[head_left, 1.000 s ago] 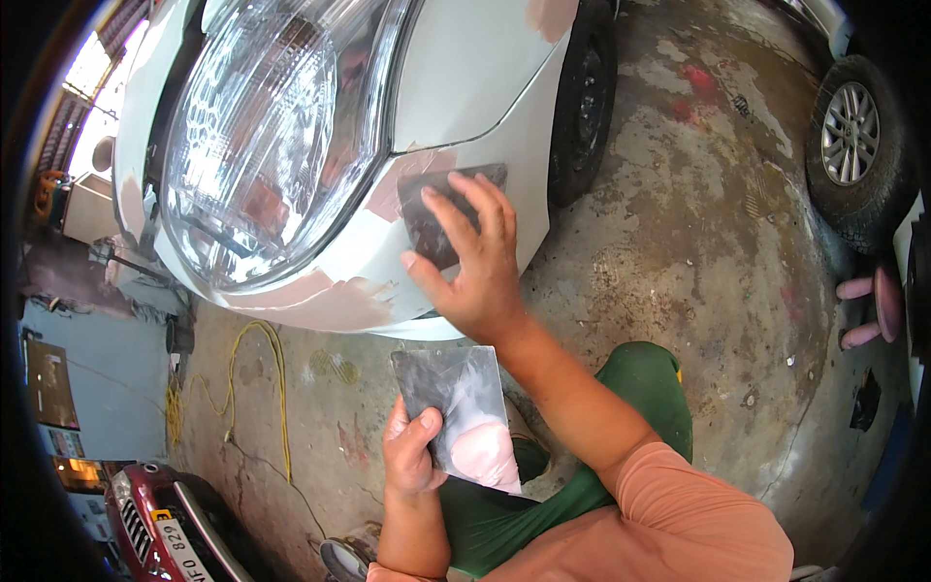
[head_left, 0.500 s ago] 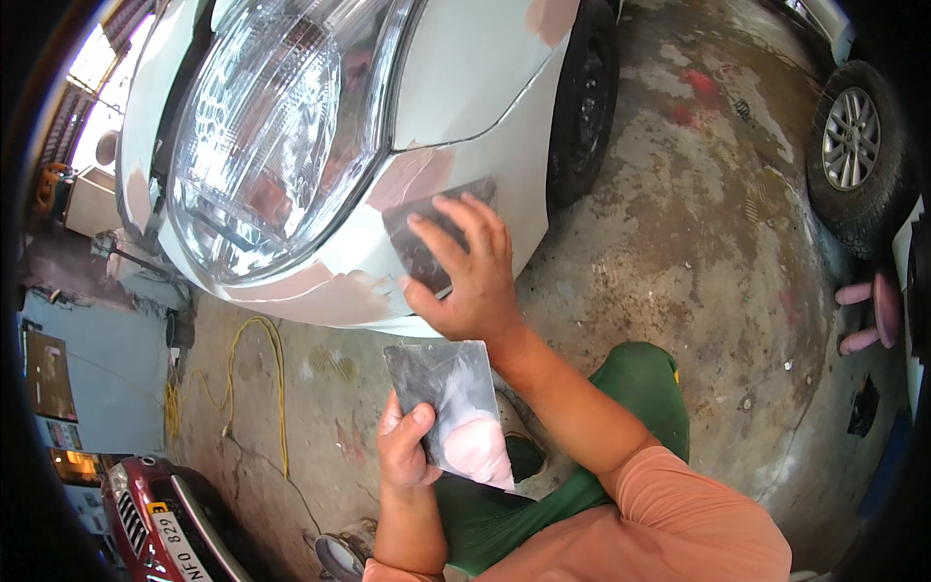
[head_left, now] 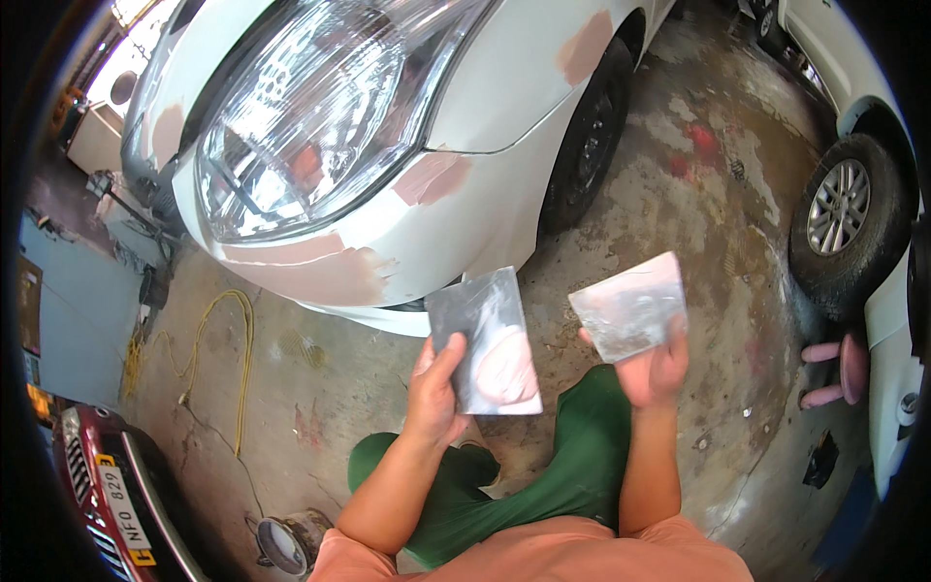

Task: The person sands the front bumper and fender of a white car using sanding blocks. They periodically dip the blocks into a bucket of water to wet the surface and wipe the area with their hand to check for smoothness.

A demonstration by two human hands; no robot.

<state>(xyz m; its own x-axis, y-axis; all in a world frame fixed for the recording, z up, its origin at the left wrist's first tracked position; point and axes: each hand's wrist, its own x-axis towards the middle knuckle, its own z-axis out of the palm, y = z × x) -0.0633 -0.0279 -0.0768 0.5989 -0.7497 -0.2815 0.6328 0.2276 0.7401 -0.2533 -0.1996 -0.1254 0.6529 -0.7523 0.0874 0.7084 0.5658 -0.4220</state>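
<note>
My left hand (head_left: 434,393) grips the edge of a flat dark grey mixing plate (head_left: 465,310), its thumb on top. A mound of pink body filler (head_left: 508,369) lies on the plate's near end. In my right hand (head_left: 656,373) is a flat grey putty spreader (head_left: 626,315), raised off the car, with pink filler smeared along its far edge. Ahead stands a white car (head_left: 485,199) with a large clear headlight (head_left: 320,126). Pink filler patches show beside the headlight (head_left: 433,179), below it (head_left: 330,276) and near the wheel arch (head_left: 584,48).
A second vehicle's wheel (head_left: 842,218) and a pink stool (head_left: 846,370) stand at the right. A yellow cable (head_left: 246,359) lies on the concrete floor at the left. A round tin (head_left: 286,543) sits near a dark red car (head_left: 136,495) at lower left.
My right hand has drawn the spreader off the bumper, toward me and to the right. Its filler-smeared face now shows. My left hand with the plate has moved slightly right and farther up in view.
</note>
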